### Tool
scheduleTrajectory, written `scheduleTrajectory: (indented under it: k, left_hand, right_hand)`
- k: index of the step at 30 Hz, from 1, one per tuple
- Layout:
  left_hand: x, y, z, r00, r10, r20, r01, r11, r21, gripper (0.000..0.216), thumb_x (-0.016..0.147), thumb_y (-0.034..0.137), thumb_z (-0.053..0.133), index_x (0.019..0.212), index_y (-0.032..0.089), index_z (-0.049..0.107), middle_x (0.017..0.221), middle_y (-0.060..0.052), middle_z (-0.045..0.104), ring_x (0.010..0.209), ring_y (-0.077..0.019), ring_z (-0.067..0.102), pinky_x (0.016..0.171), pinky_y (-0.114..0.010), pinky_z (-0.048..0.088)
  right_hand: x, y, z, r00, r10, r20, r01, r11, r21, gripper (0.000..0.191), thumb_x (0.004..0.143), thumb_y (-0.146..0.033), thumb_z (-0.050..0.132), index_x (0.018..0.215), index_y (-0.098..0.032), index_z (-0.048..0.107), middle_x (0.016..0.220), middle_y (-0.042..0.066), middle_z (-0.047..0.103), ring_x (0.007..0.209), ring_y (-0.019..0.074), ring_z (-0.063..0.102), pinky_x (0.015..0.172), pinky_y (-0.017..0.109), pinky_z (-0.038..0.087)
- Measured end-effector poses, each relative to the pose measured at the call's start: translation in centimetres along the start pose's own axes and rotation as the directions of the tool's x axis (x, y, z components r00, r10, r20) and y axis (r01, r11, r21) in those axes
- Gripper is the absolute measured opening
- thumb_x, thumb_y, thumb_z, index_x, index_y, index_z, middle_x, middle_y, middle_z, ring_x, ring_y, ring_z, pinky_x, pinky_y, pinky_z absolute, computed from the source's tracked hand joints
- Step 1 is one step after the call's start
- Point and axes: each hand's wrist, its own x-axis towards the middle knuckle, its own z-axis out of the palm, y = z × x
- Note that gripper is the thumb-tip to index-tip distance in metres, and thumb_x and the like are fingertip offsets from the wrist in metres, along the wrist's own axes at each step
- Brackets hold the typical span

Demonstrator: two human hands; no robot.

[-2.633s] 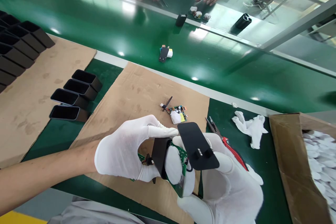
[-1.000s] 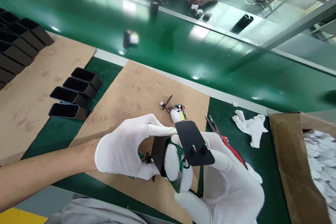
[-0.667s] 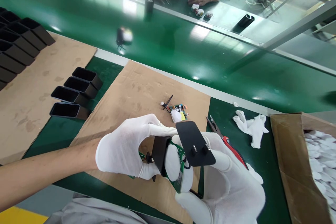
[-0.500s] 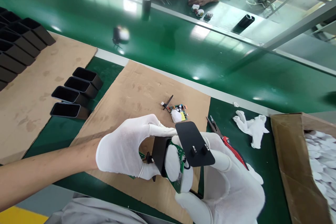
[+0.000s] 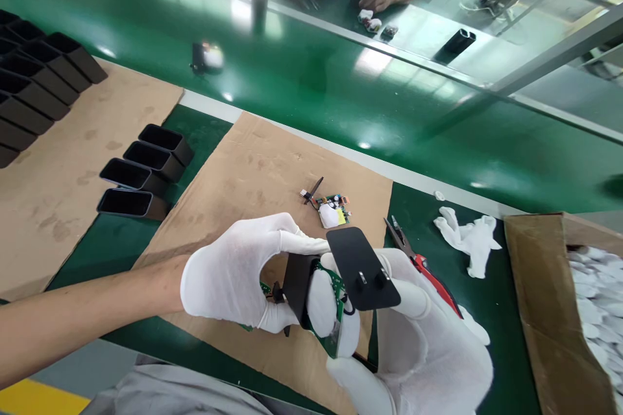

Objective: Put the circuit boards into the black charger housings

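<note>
Just below centre, a green board (image 5: 333,339) juts part-way from a black case (image 5: 296,284), its pronged plate (image 5: 356,262) unseated; the left hand (image 5: 238,270) curls around the case, the right hand (image 5: 428,337) clasps the board; beyond, a loose board (image 5: 335,210) lies uncased.

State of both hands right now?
Left hand: closed, holding the black case.
Right hand: closed, holding the green board and black plate.
</note>
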Motion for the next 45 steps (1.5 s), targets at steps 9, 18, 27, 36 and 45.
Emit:
scheduleTrajectory:
  k: [9, 18, 27, 36, 45]
  left_hand:
    - [-0.09, -0.01, -0.01, 1.000, -0.012, 0.005, 0.012, 1.000, 0.006, 0.072, 0.067, 0.019, 0.091, 0.135, 0.027, 0.071, 0.109, -0.005, 0.074, 0.090, -0.0222, 0.075, 0.085, -0.034, 0.063]
    - [0.13, 0.24, -0.17, 1.000, -0.006, 0.013, 0.005, 0.999, 0.054, 0.068, 0.069, 0.014, 0.085, 0.135, 0.025, 0.070, 0.109, -0.004, 0.075, 0.091, -0.0203, 0.076, 0.085, -0.031, 0.063]
    - [0.12, 0.41, -0.27, 0.999, -0.024, 0.024, 0.023, 0.999, 0.046, 0.065, 0.070, 0.015, 0.085, 0.133, 0.024, 0.071, 0.110, -0.005, 0.075, 0.093, -0.0213, 0.076, 0.086, -0.032, 0.064]
    - [0.17, 0.30, -0.28, 1.000, -0.001, 0.031, 0.000, 0.999, 0.046, 0.061, 0.071, 0.013, 0.082, 0.131, 0.021, 0.071, 0.109, -0.006, 0.074, 0.091, -0.0199, 0.076, 0.085, -0.031, 0.063]
    - [0.13, -0.08, -0.08, 0.999, 0.047, 0.005, -0.047, 0.997, 0.054, 0.065, 0.071, 0.015, 0.082, 0.134, 0.023, 0.068, 0.109, -0.006, 0.074, 0.093, -0.0206, 0.076, 0.084, -0.031, 0.062]
  right_hand:
    - [-0.12, 0.05, -0.03, 1.000, -0.005, 0.021, 0.005, 1.000, 0.011, 0.054, 0.072, -0.004, 0.084, 0.121, -0.023, 0.069, 0.093, 0.002, 0.073, 0.096, 0.0256, 0.071, 0.096, 0.045, 0.062]
    - [-0.13, -0.08, -0.13, 1.000, -0.001, 0.027, 0.003, 0.997, -0.076, 0.047, 0.077, -0.010, 0.083, 0.120, -0.024, 0.070, 0.106, 0.004, 0.073, 0.098, 0.0243, 0.071, 0.095, 0.042, 0.059]
    - [-0.15, 0.00, -0.18, 1.000, 0.000, 0.026, 0.002, 0.998, -0.067, 0.048, 0.076, -0.009, 0.083, 0.119, -0.024, 0.070, 0.102, 0.003, 0.072, 0.094, 0.0234, 0.072, 0.089, 0.041, 0.060]
    - [-0.23, -0.24, 0.11, 0.999, 0.039, 0.015, -0.038, 0.996, -0.080, 0.043, 0.078, -0.010, 0.082, 0.116, -0.026, 0.071, 0.106, 0.004, 0.072, 0.096, 0.0245, 0.073, 0.094, 0.042, 0.059]
    - [-0.11, 0.05, -0.01, 1.000, -0.007, -0.003, 0.007, 1.000, -0.001, 0.063, 0.073, -0.004, 0.076, 0.130, -0.028, 0.066, 0.096, 0.001, 0.074, 0.087, 0.0246, 0.074, 0.085, 0.039, 0.063]
